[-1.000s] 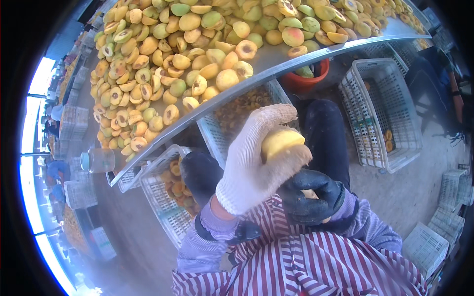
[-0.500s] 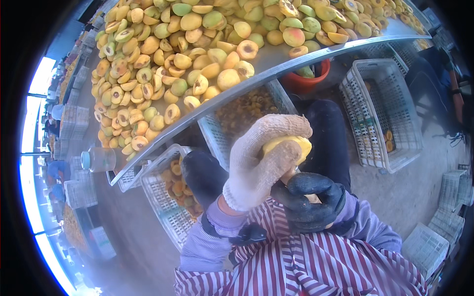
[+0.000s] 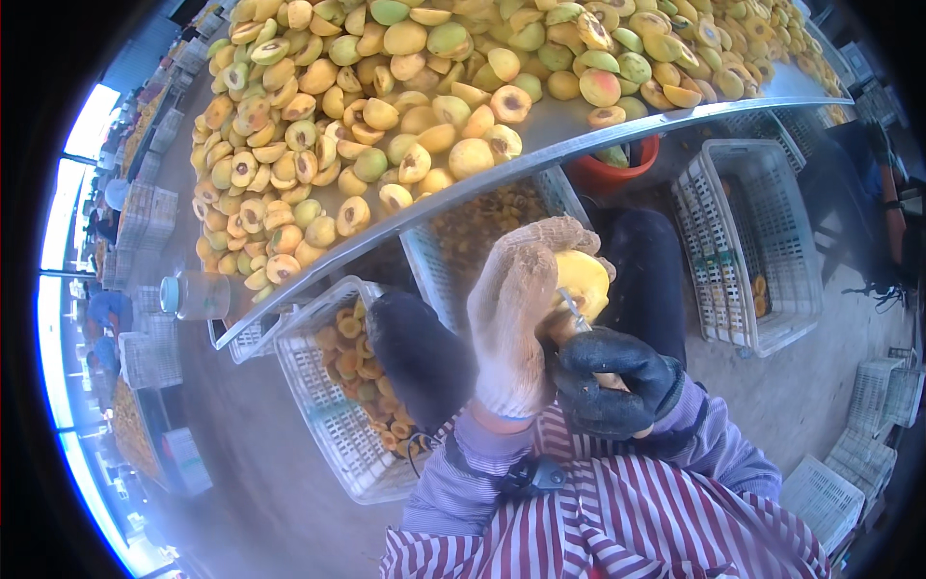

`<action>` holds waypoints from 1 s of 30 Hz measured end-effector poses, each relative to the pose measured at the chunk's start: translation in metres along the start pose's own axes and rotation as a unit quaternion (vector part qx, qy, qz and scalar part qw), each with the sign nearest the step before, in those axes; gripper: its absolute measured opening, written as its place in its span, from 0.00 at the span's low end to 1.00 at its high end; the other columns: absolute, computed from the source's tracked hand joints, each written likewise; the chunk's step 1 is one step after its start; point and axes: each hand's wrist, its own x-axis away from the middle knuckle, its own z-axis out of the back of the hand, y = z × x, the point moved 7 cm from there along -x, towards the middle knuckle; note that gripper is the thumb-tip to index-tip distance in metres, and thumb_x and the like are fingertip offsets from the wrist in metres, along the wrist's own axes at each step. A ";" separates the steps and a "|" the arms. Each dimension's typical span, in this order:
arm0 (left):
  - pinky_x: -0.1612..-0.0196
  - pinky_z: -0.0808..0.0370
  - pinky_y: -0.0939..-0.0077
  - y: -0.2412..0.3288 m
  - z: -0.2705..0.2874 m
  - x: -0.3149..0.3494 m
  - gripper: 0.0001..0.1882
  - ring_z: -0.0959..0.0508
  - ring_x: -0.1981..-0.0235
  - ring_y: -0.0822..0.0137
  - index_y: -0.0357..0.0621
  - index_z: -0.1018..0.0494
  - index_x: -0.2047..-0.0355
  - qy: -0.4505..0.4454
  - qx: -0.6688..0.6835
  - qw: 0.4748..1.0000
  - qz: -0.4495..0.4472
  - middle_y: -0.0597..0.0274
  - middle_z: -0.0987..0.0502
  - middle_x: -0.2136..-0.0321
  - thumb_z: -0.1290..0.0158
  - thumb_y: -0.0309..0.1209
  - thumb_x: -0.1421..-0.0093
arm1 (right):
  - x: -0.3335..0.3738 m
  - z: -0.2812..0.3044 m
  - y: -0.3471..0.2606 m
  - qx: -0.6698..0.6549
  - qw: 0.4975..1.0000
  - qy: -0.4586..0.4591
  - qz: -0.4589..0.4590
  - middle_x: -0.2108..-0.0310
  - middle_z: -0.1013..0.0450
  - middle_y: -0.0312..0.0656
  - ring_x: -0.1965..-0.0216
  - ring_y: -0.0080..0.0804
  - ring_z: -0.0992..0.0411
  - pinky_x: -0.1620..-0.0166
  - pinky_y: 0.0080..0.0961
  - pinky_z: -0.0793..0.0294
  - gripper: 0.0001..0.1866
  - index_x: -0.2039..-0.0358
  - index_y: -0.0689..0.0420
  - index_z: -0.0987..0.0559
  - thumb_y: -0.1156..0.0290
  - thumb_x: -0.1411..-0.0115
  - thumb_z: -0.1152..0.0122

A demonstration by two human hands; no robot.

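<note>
My left hand [image 3: 508, 323], in a soiled white knit glove, is closed round a yellow peach half [image 3: 586, 278]. The fruit's rounded edge shows past my fingers. My right hand [image 3: 617, 378], in a dark glove, grips a small pitting knife [image 3: 573, 307]. Its thin metal end lies against the peach, and a bit of pale handle shows between the dark fingers. Both hands are close together above my lap. Beyond them, a heap of halved peaches [image 3: 386, 116], yellow to green, some with brown hollows, covers much of the metal table [image 3: 569, 150].
Below the table edge stand a crate [image 3: 338, 439] of peach pieces at left, another crate [image 3: 424, 265] under the table, a red bucket [image 3: 617, 176] and a white crate [image 3: 712, 261] at right. A clear jar [image 3: 203, 296] is at the table's left corner. A person [image 3: 849, 183] sits far right.
My left hand has turned, so more of the peach half and the metal end of the pitting knife now show. The whole view has shifted slightly.
</note>
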 end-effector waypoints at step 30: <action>0.49 0.32 0.73 0.086 0.173 0.030 0.22 0.30 0.50 0.65 0.36 0.37 0.48 0.124 -0.310 0.923 -0.190 0.55 0.31 0.51 0.49 0.24 0.43 | -0.047 0.015 -0.012 0.449 0.863 0.225 -0.045 0.91 0.35 0.37 0.92 0.21 0.39 0.88 0.17 0.43 0.14 0.73 0.62 0.26 0.63 0.38 0.49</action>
